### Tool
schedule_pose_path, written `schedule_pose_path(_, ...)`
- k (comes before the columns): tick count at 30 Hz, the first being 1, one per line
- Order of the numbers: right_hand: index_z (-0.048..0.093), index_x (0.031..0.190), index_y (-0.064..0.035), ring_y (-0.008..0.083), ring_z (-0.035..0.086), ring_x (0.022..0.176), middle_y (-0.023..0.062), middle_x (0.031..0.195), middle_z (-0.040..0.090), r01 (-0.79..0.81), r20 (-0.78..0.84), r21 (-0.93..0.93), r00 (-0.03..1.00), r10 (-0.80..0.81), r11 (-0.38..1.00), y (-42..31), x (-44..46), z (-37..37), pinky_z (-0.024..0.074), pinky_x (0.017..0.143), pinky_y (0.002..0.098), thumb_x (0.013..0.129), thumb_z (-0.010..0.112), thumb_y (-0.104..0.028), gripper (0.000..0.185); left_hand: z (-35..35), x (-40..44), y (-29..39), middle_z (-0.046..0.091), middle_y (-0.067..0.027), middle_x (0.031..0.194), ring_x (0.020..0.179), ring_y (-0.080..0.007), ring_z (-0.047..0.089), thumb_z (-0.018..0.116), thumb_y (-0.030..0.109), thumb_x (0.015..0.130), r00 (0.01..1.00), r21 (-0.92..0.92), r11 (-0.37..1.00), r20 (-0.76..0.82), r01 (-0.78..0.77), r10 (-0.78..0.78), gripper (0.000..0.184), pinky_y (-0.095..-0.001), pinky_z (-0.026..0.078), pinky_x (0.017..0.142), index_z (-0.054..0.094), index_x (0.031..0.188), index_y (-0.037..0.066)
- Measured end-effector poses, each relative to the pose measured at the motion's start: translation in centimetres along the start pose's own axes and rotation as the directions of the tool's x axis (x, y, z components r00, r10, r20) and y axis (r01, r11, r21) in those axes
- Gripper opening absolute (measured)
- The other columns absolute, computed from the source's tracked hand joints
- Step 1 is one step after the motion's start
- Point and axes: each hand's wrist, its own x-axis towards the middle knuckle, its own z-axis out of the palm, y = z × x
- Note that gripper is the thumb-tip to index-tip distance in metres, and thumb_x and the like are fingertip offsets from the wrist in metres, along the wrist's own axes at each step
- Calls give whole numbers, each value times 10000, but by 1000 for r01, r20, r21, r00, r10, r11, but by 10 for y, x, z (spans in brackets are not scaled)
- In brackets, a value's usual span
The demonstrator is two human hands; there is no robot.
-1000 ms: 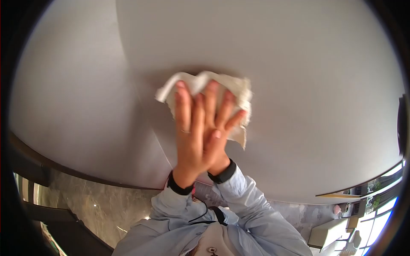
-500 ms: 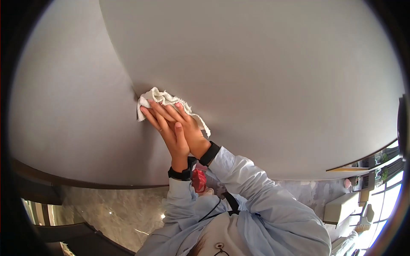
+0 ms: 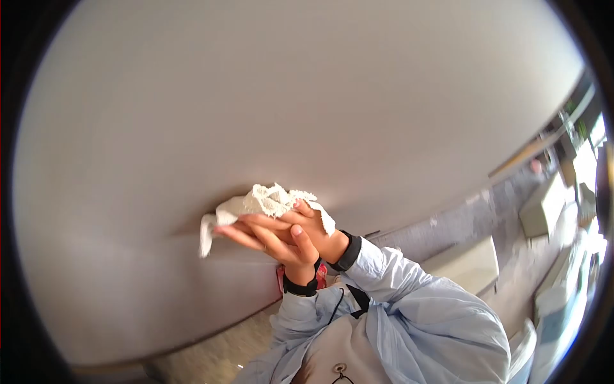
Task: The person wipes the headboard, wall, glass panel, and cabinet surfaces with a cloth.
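A crumpled off-white cloth (image 3: pixel 265 200) lies against a smooth, pale grey wall-like surface (image 3: pixel 358 121). My right hand (image 3: pixel 313 225) presses the cloth, its fingers pointing left and partly hidden by my other hand. Overlapping it, my left hand (image 3: pixel 281 246) has its fingers stretched out to the left and its thumb up. The left fingertips are smeared by motion and reach near the cloth's left end, where a flap hangs down. Both wrists wear black bands below light blue sleeves.
Below the surface's lower edge is a marbled floor (image 3: pixel 211 349). Something red (image 3: pixel 322 275) shows behind my left wrist. A pale box-like piece of furniture (image 3: pixel 464 264) stands at lower right, with another pale block (image 3: pixel 543 205) beyond it, near bright windows.
My view has turned and shifted. Both hands and the cloth now sit lower and further right in view, the fingers pointing more to the left. The corner line by the cloth is out of sight.
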Motion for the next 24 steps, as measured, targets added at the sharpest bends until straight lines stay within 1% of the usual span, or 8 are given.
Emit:
schedule_pose_path(2,632,1112,-153,151,526,1047,-31,1286,546,67,-40,-395,995,-90,916,24,-9,-40,322,1000,403,718,558,-145,401,46,-13,22,-14,-279,1524,1409,-458,-31,456,464,906,993,66,995,-85,-80,86,748,-621,74,1090,271,1430,-36)
schedule_pose_path(5,631,1118,-174,152,539,1042,-43,1270,549,15,-70,-497,996,-57,868,31,-17,-80,308,990,453,694,564,-149,430,90,-14,70,146,-209,1512,1393,-466,118,463,548,902,962,363,927,-204,-96,179,782,-666,168,1071,309,1414,-22)
schedule_pose_path(7,621,1138,-220,194,544,1033,-33,1274,536,-58,-73,-584,997,18,810,47,-40,-91,321,966,458,757,612,-175,383,112,-15,99,130,-207,1515,1383,-421,193,364,501,967,919,604,754,-86,-259,384,647,-549,273,1089,321,1430,51)
schedule_pose_path(9,604,1183,-267,271,534,1093,4,1289,528,-239,-447,-466,894,6,852,69,-60,-91,307,1012,479,816,669,-243,374,129,-34,103,170,-197,1513,1375,-442,192,370,553,945,904,515,778,-15,-360,428,662,-618,209,1078,335,1436,110)
schedule_pose_path(13,382,1418,-203,346,342,1341,124,1430,401,-484,-536,-543,829,160,686,106,-90,-152,286,1088,516,904,597,-259,559,167,-70,136,204,-150,1534,1390,-480,111,401,396,926,808,195,803,334,-562,485,600,-629,110,1085,367,1426,65)
schedule_pose_path(15,277,1474,-148,238,202,1422,115,1533,234,-611,-635,-353,713,297,709,121,-90,-193,232,1127,437,913,491,-442,668,203,-75,182,213,-135,1534,1389,-482,111,402,412,932,811,106,826,298,-553,504,602,-637,103,1080,355,1441,94)
schedule_pose_path(18,256,1472,-111,225,245,1399,108,1523,254,-685,-686,-80,566,458,724,157,-118,-254,255,1117,400,937,445,-379,627,253,-94,239,271,-100,1518,1373,-426,207,472,329,909,756,13,822,400,-569,517,564,-614,95,1086,400,1419,99)
schedule_pose_path(24,213,1467,-36,200,329,1354,94,1503,295,-410,-528,654,354,772,636,236,-218,-372,300,1097,324,985,351,-254,546,357,-131,345,323,-9,1493,1336,-311,317,555,264,826,615,-189,828,587,-528,526,635,-484,213,1097,392,1423,120)
